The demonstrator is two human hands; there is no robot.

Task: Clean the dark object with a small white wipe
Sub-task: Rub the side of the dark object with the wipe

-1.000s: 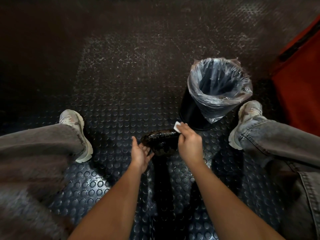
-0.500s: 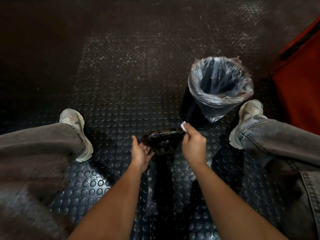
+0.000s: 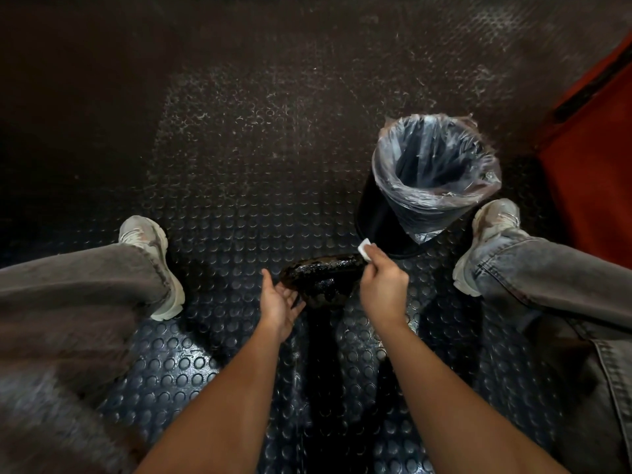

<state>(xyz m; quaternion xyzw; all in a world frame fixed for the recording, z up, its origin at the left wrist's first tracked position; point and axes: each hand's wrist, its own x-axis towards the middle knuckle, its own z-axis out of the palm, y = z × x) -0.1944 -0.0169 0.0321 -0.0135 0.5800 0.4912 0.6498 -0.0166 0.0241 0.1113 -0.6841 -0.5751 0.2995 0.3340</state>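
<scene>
Head cam: right hand (image 3: 383, 285) pinches wipe (image 3: 365, 249) on dark object (image 3: 321, 277).

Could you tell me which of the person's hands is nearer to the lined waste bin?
The right. The right hand, pinching the white wipe, sits just below the waste bin; the left hand holds the dark object at its far end.
</scene>
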